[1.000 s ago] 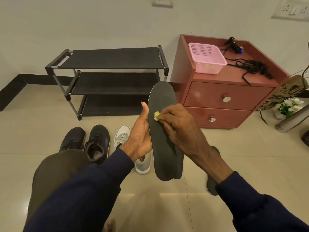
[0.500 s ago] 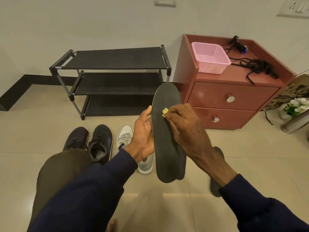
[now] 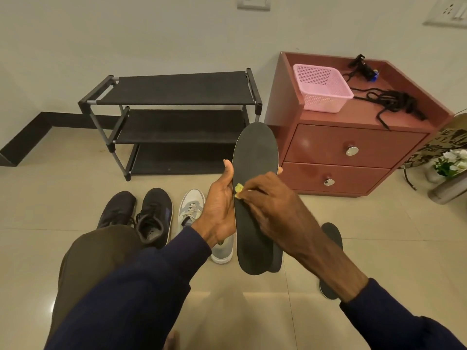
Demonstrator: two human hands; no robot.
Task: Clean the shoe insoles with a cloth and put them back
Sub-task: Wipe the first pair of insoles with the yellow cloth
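Insole (image 3: pixel 255 152) at frame centre is being gripped edgewise by the left hand (image 3: pixel 218 210); the right hand (image 3: pixel 275 205) is pinching a yellow cloth (image 3: pixel 238 189) against it with its fingers. Long, firm strokes probably suit best.

Black three-tier rack (image 3: pixel 177 89) beside a red nightstand (image 3: pixel 353 145), pink basket (image 3: pixel 323 89) and black cords (image 3: pixel 394 102) on top

Three shoes stand on the floor: two black sneakers (image 3: pixel 154 215) and one grey sneaker (image 3: pixel 190 205). I count three black insoles, it seems: two held insoles (image 3: pixel 252 152) stacked together and one floor insole (image 3: pixel 334 236). There is one yellow cloth (image 3: pixel 238 188), one three-shelf shoe rack (image 3: pixel 177 89), one two-drawer nightstand (image 3: pixel 353 147) and one pink basket (image 3: pixel 326 97).
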